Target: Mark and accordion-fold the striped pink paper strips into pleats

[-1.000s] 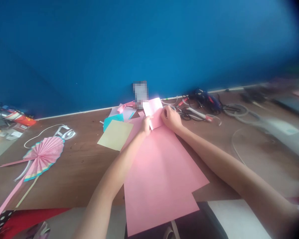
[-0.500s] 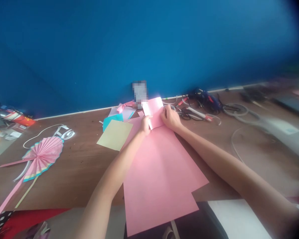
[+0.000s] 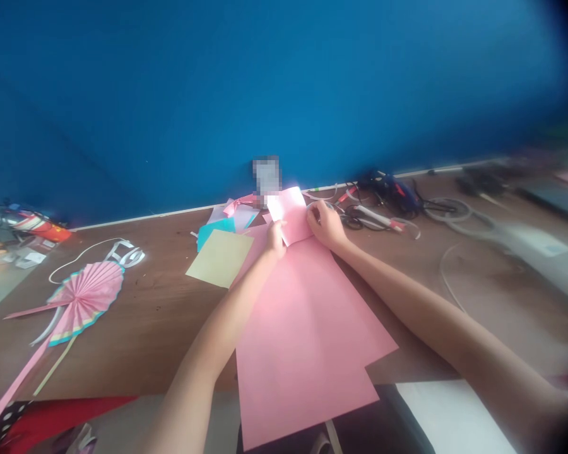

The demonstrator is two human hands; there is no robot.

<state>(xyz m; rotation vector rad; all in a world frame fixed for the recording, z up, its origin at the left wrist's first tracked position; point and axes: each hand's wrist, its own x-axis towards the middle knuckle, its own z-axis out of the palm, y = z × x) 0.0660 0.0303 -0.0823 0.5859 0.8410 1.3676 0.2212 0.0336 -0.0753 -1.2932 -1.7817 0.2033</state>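
A small pink paper piece [image 3: 291, 211] stands up between both hands at the far end of large pink paper sheets [image 3: 303, 328] lying on the brown table [image 3: 146, 315]. My left hand [image 3: 274, 241] pinches the small piece's lower left edge. My right hand [image 3: 326, 224] grips its right edge with closed fingers. A yellow-green paper square [image 3: 220, 257] lies just left of my left hand, with a teal sheet [image 3: 214, 228] behind it.
A pleated pink paper fan [image 3: 82, 296] with long strips lies at the left. White paper loops [image 3: 125, 253] sit behind it. Scissors, tools and cables [image 3: 388, 202] crowd the wall at the right. A white sheet [image 3: 449, 416] lies at the near right edge.
The small pink piece has tilted slightly left between my fingers. The view has shifted a little; both hands stay in the same spot.
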